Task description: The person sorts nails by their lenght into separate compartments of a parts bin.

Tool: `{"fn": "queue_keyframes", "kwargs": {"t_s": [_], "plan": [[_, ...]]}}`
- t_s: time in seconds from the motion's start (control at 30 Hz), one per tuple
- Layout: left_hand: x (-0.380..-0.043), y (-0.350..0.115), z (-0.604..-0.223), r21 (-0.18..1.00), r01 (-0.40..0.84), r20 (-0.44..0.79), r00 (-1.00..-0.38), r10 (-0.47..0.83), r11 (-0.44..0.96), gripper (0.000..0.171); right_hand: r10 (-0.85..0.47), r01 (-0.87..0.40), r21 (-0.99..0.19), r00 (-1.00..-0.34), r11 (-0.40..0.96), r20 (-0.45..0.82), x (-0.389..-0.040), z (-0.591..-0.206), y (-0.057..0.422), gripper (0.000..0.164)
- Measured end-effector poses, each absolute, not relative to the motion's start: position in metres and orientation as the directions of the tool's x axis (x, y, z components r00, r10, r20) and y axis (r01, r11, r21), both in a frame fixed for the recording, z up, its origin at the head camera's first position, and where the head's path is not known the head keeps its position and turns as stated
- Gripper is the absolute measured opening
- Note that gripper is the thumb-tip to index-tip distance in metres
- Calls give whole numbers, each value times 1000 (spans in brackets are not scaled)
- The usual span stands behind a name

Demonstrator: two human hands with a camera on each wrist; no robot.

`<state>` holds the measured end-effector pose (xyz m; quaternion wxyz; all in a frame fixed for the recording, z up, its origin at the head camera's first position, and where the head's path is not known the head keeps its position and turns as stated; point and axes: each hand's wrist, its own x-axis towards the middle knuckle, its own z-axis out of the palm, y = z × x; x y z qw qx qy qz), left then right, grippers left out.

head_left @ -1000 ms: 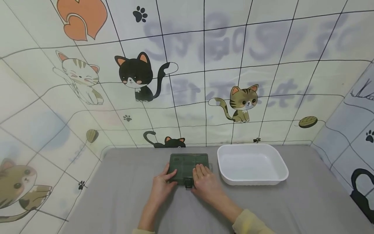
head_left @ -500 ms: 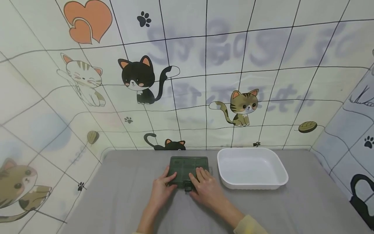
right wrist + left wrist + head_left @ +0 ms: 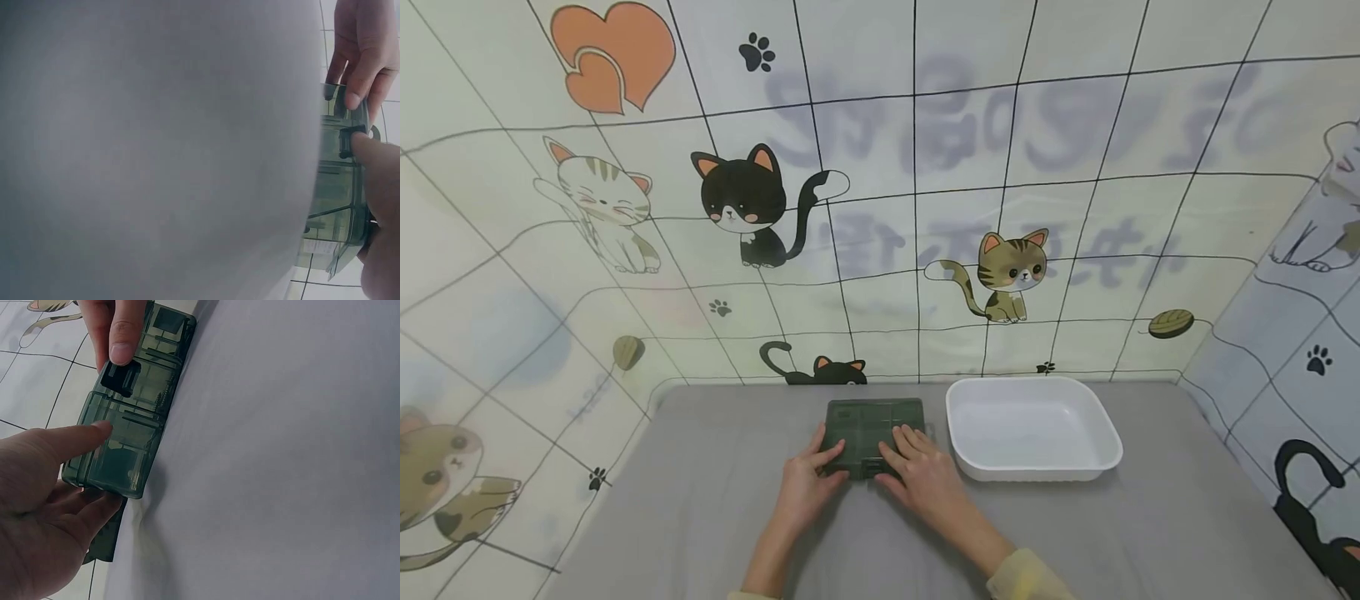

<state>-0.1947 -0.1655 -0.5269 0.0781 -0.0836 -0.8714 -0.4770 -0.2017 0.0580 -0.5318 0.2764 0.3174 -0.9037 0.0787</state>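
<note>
A dark green see-through compartment box (image 3: 857, 417) lies on the grey cloth, its lid down. My left hand (image 3: 808, 483) grips its left end, the thumb on the front side and the fingers at the outer side, as the left wrist view shows. My right hand (image 3: 925, 479) rests on the lid's right part with fairly straight fingers. Its thumb presses the dark front latch (image 3: 122, 378); the right wrist view shows this thumb (image 3: 369, 150) on the latch too. Compartment walls show through the plastic, but the contents are hard to make out.
A white rectangular tray (image 3: 1033, 473) stands just right of the box, near the back edge. Grey cloth (image 3: 700, 500) covers the table. Behind and at both sides hangs a white sheet (image 3: 880, 333) with grid lines and cartoon cats.
The latch stuck out at the box's front before; now it lies closer against the front side. My right fingers have spread a little leftward over the lid. The whole view has shifted slightly.
</note>
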Motion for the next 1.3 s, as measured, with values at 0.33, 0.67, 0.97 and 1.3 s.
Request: {"fn": "queue_keyframes", "kwargs": {"t_s": [0.33,0.67,0.97,1.3], "plan": [[-196,-168,-524,834,202,180,-979,92,513,45,-497,-591,44,-633,805,594,-203,-529,53,43],[-193,-173,-526,807,228,214,-973,90,545,45,-468,-567,26,-653,824,596,-203,-530,44,45],[-196,-169,-526,826,225,209,-974,91,516,45,-416,-526,-8,-682,851,601,-202,-528,45,43],[-196,-167,-526,820,237,234,-969,72,521,43,-393,-538,-75,-697,840,599,-205,-528,42,43]]}}
